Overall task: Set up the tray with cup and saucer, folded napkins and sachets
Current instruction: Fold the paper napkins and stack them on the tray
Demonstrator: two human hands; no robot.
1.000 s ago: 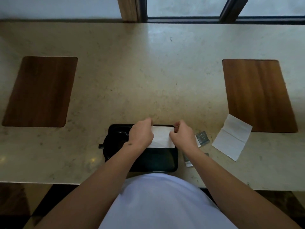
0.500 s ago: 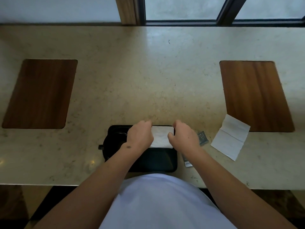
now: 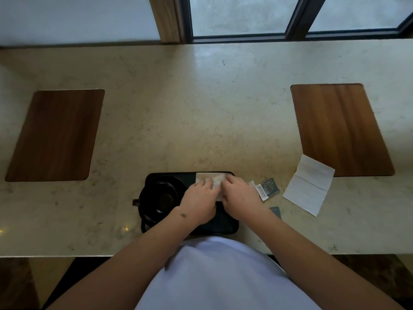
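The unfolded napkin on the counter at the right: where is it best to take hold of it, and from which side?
The unfolded napkin lies flat on the counter, its far corner over the wooden placemat. Probably pinch its near-left edge from the tray side with the right hand; that edge lies nearest.

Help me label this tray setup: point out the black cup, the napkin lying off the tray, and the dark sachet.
black cup (image 3: pixel 159 199): head view, on its inner wall.
unfolded napkin (image 3: pixel 309 189): head view, on its middle panel.
dark sachet (image 3: pixel 270 186): head view, on its printed face.
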